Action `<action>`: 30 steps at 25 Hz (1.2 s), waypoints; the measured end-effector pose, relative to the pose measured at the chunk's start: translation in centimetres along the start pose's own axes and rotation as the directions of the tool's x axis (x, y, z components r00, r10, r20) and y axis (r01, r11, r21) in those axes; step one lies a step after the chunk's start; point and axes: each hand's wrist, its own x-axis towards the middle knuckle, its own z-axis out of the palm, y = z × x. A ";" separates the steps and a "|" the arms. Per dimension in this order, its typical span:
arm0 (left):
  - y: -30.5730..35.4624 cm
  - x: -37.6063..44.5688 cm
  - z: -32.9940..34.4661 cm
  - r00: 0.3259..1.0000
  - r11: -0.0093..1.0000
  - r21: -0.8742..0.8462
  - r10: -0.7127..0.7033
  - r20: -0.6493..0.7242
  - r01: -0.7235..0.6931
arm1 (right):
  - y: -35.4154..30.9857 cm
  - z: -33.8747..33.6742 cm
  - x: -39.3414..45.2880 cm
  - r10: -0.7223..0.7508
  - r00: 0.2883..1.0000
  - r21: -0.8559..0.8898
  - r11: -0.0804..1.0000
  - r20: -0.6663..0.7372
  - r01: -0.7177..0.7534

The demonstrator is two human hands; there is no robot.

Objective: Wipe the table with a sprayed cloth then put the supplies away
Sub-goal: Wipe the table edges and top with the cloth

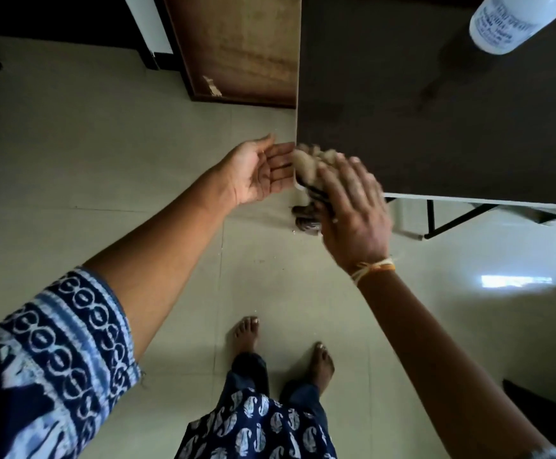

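A: Why is the left hand [263,170] cupping, fingers relaxed, beside the table [435,111] corner?

B: Probably catching crumbs; the right hand [352,210] is pressing the cloth [306,160] there, its grip blurred.
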 end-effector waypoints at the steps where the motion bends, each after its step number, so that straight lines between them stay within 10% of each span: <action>1: 0.2 -0.3 0.1 1.000 1.000 0.016 0.009 -0.017 -0.009 | 1.1 -0.2 -0.8 0.064 0.997 -0.001 0.998 -0.048 -0.064; 5: -0.2 -1.4 0.9 0.998 0.997 0.055 0.047 -0.041 -0.045 | -0.4 -0.2 -0.3 0.165 0.984 0.015 0.986 -0.070 -0.164; 13: -1.7 -1.7 1.3 0.987 0.983 0.105 0.156 -0.035 -0.152 | -0.9 1.5 1.4 -0.228 0.971 -0.072 0.972 -0.076 0.223; 19: -2.7 -1.6 2.5 0.930 0.927 0.210 0.343 -0.135 -0.311 | 12.1 -0.8 -2.6 0.029 0.966 -0.162 0.984 -0.258 -0.073; 23: -3.3 -1.9 3.3 0.834 0.844 0.291 0.514 -0.199 -0.450 | 8.6 0.9 -2.0 0.190 0.916 -0.012 0.978 -0.354 -0.208; 30: -4.6 -1.8 4.0 0.620 0.598 0.550 0.765 -0.175 -0.582 | 6.2 2.1 0.1 -0.185 0.929 -0.143 0.979 -0.319 0.146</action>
